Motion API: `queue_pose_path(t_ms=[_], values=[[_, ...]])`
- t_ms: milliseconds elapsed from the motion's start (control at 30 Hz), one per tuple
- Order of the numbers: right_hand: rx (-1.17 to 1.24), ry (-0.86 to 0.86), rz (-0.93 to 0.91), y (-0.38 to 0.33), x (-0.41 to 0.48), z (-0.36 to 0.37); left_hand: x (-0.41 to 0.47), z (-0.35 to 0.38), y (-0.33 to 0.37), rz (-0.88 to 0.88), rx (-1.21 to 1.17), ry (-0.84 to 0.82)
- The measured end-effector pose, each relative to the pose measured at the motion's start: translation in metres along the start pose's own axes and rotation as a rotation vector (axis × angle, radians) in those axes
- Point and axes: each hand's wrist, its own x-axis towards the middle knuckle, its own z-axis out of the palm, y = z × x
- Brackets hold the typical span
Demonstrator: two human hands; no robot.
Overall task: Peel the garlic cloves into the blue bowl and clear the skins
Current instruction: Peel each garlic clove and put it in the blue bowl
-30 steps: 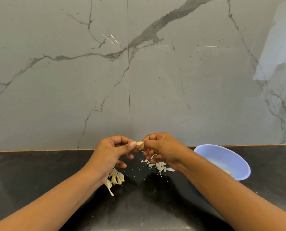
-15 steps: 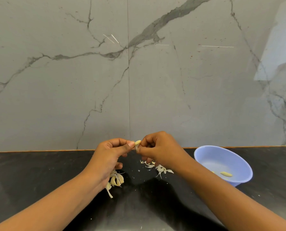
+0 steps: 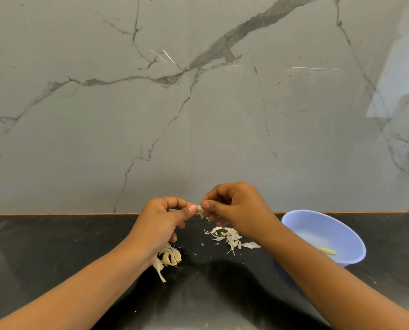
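Pinching one garlic clove (image 3: 200, 208) between left hand (image 3: 160, 220) and right hand (image 3: 236, 208) just above the surface (image 3: 55, 246), with the blue bowl (image 3: 313, 231) off right, so the right hand's nearer for the drop.

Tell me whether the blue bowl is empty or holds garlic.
Not empty. One peeled clove lies inside the blue bowl, near its front wall; nothing else shows in it.

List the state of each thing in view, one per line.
Left hand: pinches the held clove.
Right hand: pinches the same clove.
Held clove: in the air between both hands.
Blue bowl: upright, one peeled clove inside.
Loose skins: scattered on countertop.
Garlic cluster: lying by the left wrist.
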Motion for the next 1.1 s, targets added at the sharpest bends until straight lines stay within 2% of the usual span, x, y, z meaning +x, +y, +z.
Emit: queue_pose_path(t_ms=[133,200,267,333,400,500,567,667,933,1000,1100], values=[[-0.444,0.097,-0.392,0.004,0.001,0.004,0.003,-0.003,0.002,-0.06,-0.074,-0.045],[-0.504,0.116,-0.486,0.004,0.001,0.003,0.004,-0.005,0.003,-0.091,-0.121,-0.059],[-0.425,0.134,-0.482,0.005,0.001,0.003,0.005,-0.005,0.003,-0.108,-0.157,-0.069],[-0.233,0.129,-0.357,0.005,-0.001,0.005,0.005,-0.005,0.002,-0.101,-0.178,-0.08],[0.051,0.081,-0.128,0.003,-0.001,0.006,0.006,-0.005,0.001,-0.049,-0.128,-0.078],[0.44,0.031,0.163,-0.001,-0.001,0.006,0.007,-0.005,-0.001,0.213,0.207,-0.007],[0.571,0.024,0.288,-0.005,-0.001,0.005,0.007,-0.005,0.0,0.436,0.394,0.053],[0.685,0.006,0.408,-0.007,-0.001,0.003,0.007,-0.007,-0.003,0.658,0.498,0.073],[0.815,-0.038,0.562,-0.008,0.0,-0.003,0.012,-0.012,-0.006,0.994,0.711,0.114],[0.826,-0.045,0.56,-0.007,0.001,-0.004,0.014,-0.011,-0.009,0.987,0.716,0.102],[0.701,-0.047,0.44,-0.006,0.001,-0.003,0.014,-0.008,-0.01,0.747,0.528,0.078]])
